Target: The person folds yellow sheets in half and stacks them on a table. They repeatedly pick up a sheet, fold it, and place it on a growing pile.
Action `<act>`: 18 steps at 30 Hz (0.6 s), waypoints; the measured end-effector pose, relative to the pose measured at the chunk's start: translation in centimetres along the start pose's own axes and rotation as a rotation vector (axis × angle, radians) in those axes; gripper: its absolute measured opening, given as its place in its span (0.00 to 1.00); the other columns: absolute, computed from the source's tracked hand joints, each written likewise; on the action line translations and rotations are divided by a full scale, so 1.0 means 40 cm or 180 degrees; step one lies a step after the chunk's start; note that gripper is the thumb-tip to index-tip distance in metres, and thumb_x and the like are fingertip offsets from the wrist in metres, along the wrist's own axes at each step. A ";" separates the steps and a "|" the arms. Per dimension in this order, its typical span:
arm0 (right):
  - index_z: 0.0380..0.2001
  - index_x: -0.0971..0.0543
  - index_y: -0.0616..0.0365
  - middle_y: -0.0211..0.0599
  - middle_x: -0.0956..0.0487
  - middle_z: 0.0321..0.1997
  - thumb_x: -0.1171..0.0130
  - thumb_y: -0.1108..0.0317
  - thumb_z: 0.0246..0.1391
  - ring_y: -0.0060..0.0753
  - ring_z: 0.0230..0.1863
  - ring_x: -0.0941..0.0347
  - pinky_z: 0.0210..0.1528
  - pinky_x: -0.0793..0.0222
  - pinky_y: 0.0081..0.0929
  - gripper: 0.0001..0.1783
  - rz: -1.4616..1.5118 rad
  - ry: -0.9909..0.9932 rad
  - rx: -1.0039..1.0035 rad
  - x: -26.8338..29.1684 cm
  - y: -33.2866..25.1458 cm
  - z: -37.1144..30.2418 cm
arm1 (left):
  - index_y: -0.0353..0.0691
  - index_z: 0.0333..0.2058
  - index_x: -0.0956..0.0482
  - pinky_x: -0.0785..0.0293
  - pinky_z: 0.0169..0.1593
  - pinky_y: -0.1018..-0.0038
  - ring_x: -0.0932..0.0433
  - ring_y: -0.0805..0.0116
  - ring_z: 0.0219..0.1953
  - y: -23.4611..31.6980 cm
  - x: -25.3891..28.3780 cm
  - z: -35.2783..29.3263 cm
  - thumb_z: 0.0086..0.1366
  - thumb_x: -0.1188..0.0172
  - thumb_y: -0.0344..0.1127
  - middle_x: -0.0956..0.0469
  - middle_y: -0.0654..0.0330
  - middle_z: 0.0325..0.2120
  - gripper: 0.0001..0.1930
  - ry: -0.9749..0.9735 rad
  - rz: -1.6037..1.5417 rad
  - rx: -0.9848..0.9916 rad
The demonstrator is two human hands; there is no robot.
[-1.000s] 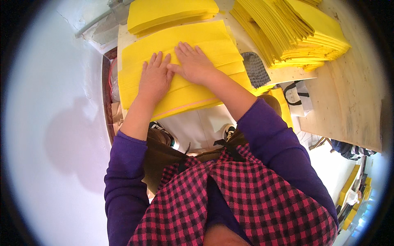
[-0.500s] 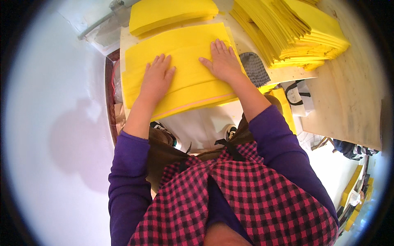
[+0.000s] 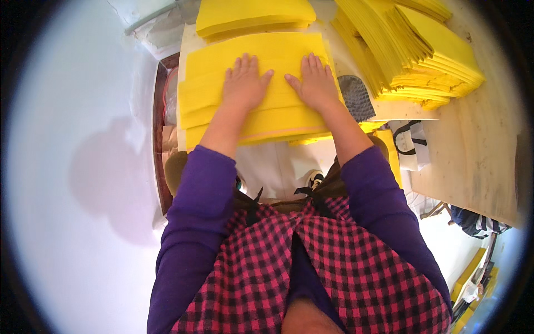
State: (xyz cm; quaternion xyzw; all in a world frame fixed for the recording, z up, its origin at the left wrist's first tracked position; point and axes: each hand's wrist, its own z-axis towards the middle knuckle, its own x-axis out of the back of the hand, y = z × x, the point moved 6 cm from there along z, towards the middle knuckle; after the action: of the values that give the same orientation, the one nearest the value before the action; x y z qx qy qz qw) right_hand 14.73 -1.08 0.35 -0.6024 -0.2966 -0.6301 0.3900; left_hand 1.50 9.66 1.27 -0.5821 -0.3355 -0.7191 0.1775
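A thick stack of yellow sheets (image 3: 206, 89) lies on the white table right in front of me. My left hand (image 3: 243, 83) rests flat on its top, fingers spread and pointing away from me. My right hand (image 3: 315, 82) lies flat beside it on the same stack, near the stack's right edge. Neither hand grips anything; both palms press down on the top sheet. Purple sleeves cover both forearms up to the wrists.
A second yellow stack (image 3: 253, 14) sits behind the first. A large fanned pile of yellow sheets (image 3: 423, 50) lies on the wooden bench (image 3: 478, 150) to the right. A grey mesh piece (image 3: 356, 97) and a white bag with black handles (image 3: 411, 142) lie nearby. White wall on the left.
My right hand slid right across the stack and then back toward the middle; my left hand moved slightly right and further up. Both now lie side by side.
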 end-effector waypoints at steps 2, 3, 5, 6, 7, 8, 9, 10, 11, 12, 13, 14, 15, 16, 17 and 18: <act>0.66 0.51 0.62 0.45 0.55 0.72 0.68 0.33 0.58 0.38 0.73 0.62 0.71 0.67 0.37 0.47 0.0051 0.0027 0.0015 0.000 0.000 0.001 | 0.38 0.65 0.49 0.61 0.68 0.59 0.56 0.60 0.69 -0.070 0.007 -0.022 0.67 0.64 0.58 0.52 0.53 0.67 0.36 -0.0056 0.0115 0.0210; 0.66 0.51 0.62 0.45 0.55 0.72 0.69 0.33 0.58 0.38 0.73 0.62 0.71 0.67 0.37 0.47 0.0062 -0.0010 0.0019 -0.003 -0.001 0.002 | 0.38 0.65 0.49 0.60 0.68 0.60 0.56 0.60 0.69 -0.106 0.013 -0.032 0.67 0.64 0.59 0.53 0.53 0.67 0.36 -0.0067 0.0176 0.0316; 0.66 0.51 0.63 0.46 0.54 0.72 0.69 0.33 0.58 0.38 0.73 0.62 0.71 0.67 0.37 0.47 0.0084 -0.0008 0.0034 -0.003 0.000 0.002 | 0.38 0.65 0.50 0.61 0.68 0.59 0.57 0.60 0.69 -0.167 0.024 -0.051 0.67 0.64 0.59 0.53 0.53 0.67 0.36 -0.0056 0.0291 0.0450; 0.66 0.51 0.63 0.46 0.54 0.72 0.69 0.33 0.58 0.38 0.73 0.62 0.71 0.67 0.37 0.47 0.0098 0.0002 0.0042 -0.003 0.001 0.003 | 0.38 0.65 0.50 0.61 0.68 0.59 0.57 0.60 0.69 -0.194 0.029 -0.061 0.67 0.64 0.58 0.54 0.53 0.67 0.36 -0.0048 0.0350 0.0513; 0.66 0.51 0.63 0.46 0.54 0.72 0.70 0.33 0.58 0.39 0.73 0.62 0.71 0.67 0.37 0.47 0.0112 0.0014 0.0049 -0.003 0.001 0.003 | 0.38 0.65 0.50 0.61 0.68 0.58 0.57 0.60 0.69 -0.219 0.034 -0.071 0.67 0.64 0.59 0.54 0.53 0.67 0.36 -0.0027 0.0342 0.0584; 0.66 0.51 0.63 0.46 0.54 0.72 0.70 0.33 0.58 0.39 0.73 0.62 0.71 0.67 0.37 0.47 0.0119 0.0012 0.0058 -0.004 0.002 0.003 | 0.38 0.65 0.51 0.61 0.68 0.58 0.57 0.60 0.69 -0.241 0.038 -0.080 0.67 0.64 0.59 0.55 0.53 0.67 0.36 -0.0002 0.0334 0.0652; 0.66 0.51 0.63 0.46 0.55 0.72 0.70 0.32 0.58 0.39 0.73 0.62 0.71 0.67 0.37 0.47 0.0138 0.0023 0.0054 -0.004 0.003 0.004 | 0.38 0.65 0.51 0.60 0.68 0.57 0.57 0.60 0.69 -0.260 0.042 -0.086 0.67 0.64 0.59 0.55 0.53 0.67 0.37 -0.0007 0.0320 0.0738; 0.66 0.51 0.63 0.46 0.55 0.72 0.69 0.32 0.58 0.39 0.73 0.62 0.71 0.67 0.37 0.48 0.0144 0.0016 0.0055 -0.006 0.004 0.004 | 0.38 0.65 0.51 0.60 0.68 0.56 0.57 0.59 0.69 -0.277 0.046 -0.093 0.67 0.64 0.59 0.55 0.53 0.67 0.37 0.0026 0.0277 0.0809; 0.66 0.51 0.63 0.46 0.55 0.72 0.69 0.32 0.57 0.39 0.73 0.62 0.71 0.67 0.37 0.48 0.0146 0.0009 0.0056 -0.008 0.005 0.005 | 0.37 0.65 0.52 0.59 0.68 0.56 0.57 0.59 0.69 -0.292 0.048 -0.101 0.67 0.64 0.59 0.56 0.53 0.67 0.37 0.0027 0.0223 0.0898; 0.66 0.51 0.63 0.46 0.55 0.72 0.69 0.32 0.57 0.39 0.73 0.62 0.71 0.67 0.38 0.48 0.0148 0.0005 0.0056 -0.010 0.005 0.005 | 0.37 0.65 0.52 0.58 0.68 0.55 0.57 0.59 0.69 -0.305 0.049 -0.107 0.67 0.64 0.59 0.56 0.53 0.67 0.37 0.0029 0.0176 0.0998; 0.66 0.51 0.63 0.46 0.55 0.72 0.69 0.32 0.57 0.39 0.73 0.62 0.71 0.67 0.38 0.48 0.0147 0.0006 0.0057 -0.011 0.005 0.006 | 0.37 0.65 0.52 0.58 0.67 0.55 0.57 0.58 0.69 -0.309 0.049 -0.110 0.67 0.63 0.59 0.56 0.53 0.67 0.38 0.0028 0.0180 0.1001; 0.66 0.51 0.63 0.46 0.55 0.72 0.69 0.32 0.57 0.38 0.73 0.62 0.71 0.67 0.38 0.48 0.0161 0.0057 0.0080 -0.007 0.005 0.008 | 0.37 0.65 0.53 0.57 0.67 0.55 0.57 0.58 0.69 -0.312 0.048 -0.112 0.67 0.63 0.60 0.56 0.53 0.67 0.38 0.0027 0.0192 0.1011; 0.66 0.51 0.63 0.47 0.55 0.72 0.69 0.32 0.57 0.39 0.73 0.62 0.71 0.67 0.38 0.48 0.0171 0.0006 0.0068 -0.007 0.005 0.008 | 0.37 0.65 0.53 0.56 0.67 0.54 0.57 0.58 0.69 -0.314 0.047 -0.114 0.66 0.63 0.60 0.57 0.53 0.68 0.38 0.0017 0.0224 0.1023; 0.66 0.50 0.64 0.47 0.55 0.72 0.69 0.32 0.57 0.40 0.73 0.62 0.71 0.67 0.39 0.49 0.0195 0.0005 0.0080 -0.002 0.004 0.008 | 0.37 0.65 0.53 0.56 0.67 0.54 0.57 0.58 0.69 -0.314 0.046 -0.115 0.66 0.63 0.60 0.57 0.53 0.68 0.38 0.0040 0.0223 0.1020; 0.66 0.50 0.65 0.48 0.55 0.72 0.68 0.32 0.57 0.40 0.73 0.62 0.71 0.66 0.40 0.49 0.0171 -0.0059 0.0071 0.003 0.002 0.010 | 0.37 0.65 0.53 0.56 0.67 0.54 0.57 0.57 0.69 -0.313 0.045 -0.116 0.66 0.63 0.60 0.57 0.53 0.68 0.38 0.0060 0.0240 0.1023; 0.65 0.50 0.65 0.48 0.54 0.72 0.68 0.32 0.57 0.41 0.73 0.61 0.71 0.67 0.40 0.49 0.0182 -0.0025 0.0053 0.015 -0.002 0.015 | 0.37 0.65 0.53 0.56 0.67 0.54 0.57 0.57 0.69 -0.312 0.044 -0.116 0.66 0.63 0.60 0.56 0.53 0.67 0.38 0.0083 0.0254 0.1029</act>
State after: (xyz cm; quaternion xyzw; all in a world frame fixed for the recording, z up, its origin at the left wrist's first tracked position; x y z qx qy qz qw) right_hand 14.99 -0.61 1.02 -0.6098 -0.2860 -0.6139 0.4117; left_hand -10.35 15.60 -0.93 -0.5494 -0.4211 -0.6557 0.3016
